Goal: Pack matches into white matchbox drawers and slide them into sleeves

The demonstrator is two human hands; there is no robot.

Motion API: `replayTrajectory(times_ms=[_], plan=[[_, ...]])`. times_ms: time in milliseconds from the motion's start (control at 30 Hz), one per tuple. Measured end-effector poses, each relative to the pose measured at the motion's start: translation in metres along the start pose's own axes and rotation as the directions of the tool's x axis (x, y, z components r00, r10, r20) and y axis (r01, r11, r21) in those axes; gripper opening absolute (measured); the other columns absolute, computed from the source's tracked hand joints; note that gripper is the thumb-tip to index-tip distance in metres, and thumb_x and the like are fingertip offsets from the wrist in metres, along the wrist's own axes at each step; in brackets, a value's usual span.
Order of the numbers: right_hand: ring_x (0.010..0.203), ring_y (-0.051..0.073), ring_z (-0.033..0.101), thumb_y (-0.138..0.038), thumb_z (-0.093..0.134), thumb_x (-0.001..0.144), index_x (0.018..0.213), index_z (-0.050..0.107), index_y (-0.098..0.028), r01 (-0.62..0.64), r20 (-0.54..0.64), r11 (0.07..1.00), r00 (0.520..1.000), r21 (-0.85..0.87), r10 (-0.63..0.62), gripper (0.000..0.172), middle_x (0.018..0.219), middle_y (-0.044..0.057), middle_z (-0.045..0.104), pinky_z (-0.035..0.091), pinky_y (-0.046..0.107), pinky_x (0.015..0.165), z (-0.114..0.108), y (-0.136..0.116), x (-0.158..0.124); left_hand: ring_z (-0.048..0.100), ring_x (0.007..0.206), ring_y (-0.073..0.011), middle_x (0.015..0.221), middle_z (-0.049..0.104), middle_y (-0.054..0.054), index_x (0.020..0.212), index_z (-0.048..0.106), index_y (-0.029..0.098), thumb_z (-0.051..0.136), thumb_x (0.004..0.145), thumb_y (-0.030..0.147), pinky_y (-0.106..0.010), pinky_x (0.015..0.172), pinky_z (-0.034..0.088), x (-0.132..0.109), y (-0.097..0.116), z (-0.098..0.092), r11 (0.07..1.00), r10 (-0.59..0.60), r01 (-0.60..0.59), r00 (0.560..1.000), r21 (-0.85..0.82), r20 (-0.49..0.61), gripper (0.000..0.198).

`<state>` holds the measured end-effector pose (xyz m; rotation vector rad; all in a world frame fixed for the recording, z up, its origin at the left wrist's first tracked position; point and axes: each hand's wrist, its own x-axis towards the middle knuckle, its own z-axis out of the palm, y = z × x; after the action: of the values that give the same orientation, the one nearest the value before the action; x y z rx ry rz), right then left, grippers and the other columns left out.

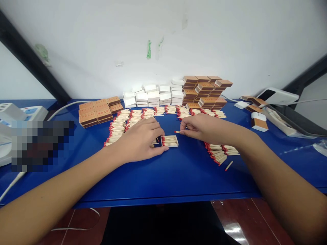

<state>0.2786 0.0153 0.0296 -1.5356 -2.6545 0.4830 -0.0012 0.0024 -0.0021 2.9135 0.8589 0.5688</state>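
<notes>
— Saw bare forearms (pixel 66 189) nearest, over the blue table (pixel 163 180). Spotted the match (pixel 176 132)?
— Hung near the open tray (pixel 170 146), pinched by fingers of the right hand (pixel 198 125). Seemed light, stiff, snappable; best gripped by bare wood.
— Checked the tray?
— Sat between thumb and fingers of the left hand (pixel 143 139). Noted match rows (pixel 117 127) around, matchboxes (pixel 205 86) stacked behind.

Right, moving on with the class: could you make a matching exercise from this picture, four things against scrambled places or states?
1. Left hand
2. Right hand
3. Stacked white cardboard pieces
4. Narrow green mark

A. Pinching one red-tipped wooden match
B. Between two groups of orange-brown cardboard matchboxes
C. On the white wall
D. Gripping one end of an open white cardboard tray

Pairs: 1-D, 2-A, 3-B, 4-C
</notes>
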Motion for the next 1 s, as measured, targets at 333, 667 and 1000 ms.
replayTrajectory(times_ms=[333,667,1000], plan=[[0.063,0.016,0.050,-0.045,0.058,0.108,0.102,0.071,-0.024,0.146,-0.060,0.985,0.988,0.092,-0.141,0.026,0.071,-0.002,0.060,0.029,0.032,0.064,0.017,-0.031,-0.007,0.066,0.104,-0.0291,0.100,0.072,-0.009,0.103,0.074,0.016,0.072,0.104,0.046,-0.044,0.096,0.053,0.000,0.000,-0.001,1.000,0.021,-0.021,1.000,0.005,-0.002,0.030],[0.062,0.017,0.052,-0.041,0.061,0.103,0.092,0.071,-0.023,0.004,-0.190,0.999,0.982,-0.053,-0.014,0.023,0.069,0.000,0.061,0.029,0.032,0.064,-0.004,-0.016,-0.005,0.068,0.104,-0.0290,0.100,0.073,-0.009,0.106,0.076,0.017,0.075,0.102,0.044,-0.044,0.097,0.054,0.000,0.000,-0.001,1.000,0.019,-0.019,1.000,-0.008,-0.014,0.028],[0.065,0.021,0.055,-0.039,0.055,0.103,0.094,0.069,-0.022,-0.182,-0.352,0.967,0.929,-0.176,0.111,0.024,0.076,0.007,0.070,0.029,0.034,0.064,-0.012,0.006,-0.001,0.069,0.102,-0.0281,0.100,0.074,-0.009,0.104,0.075,0.017,0.074,0.102,0.042,-0.043,0.095,0.055,0.001,0.004,0.001,0.998,0.029,-0.031,0.999,-0.060,-0.040,0.026]])
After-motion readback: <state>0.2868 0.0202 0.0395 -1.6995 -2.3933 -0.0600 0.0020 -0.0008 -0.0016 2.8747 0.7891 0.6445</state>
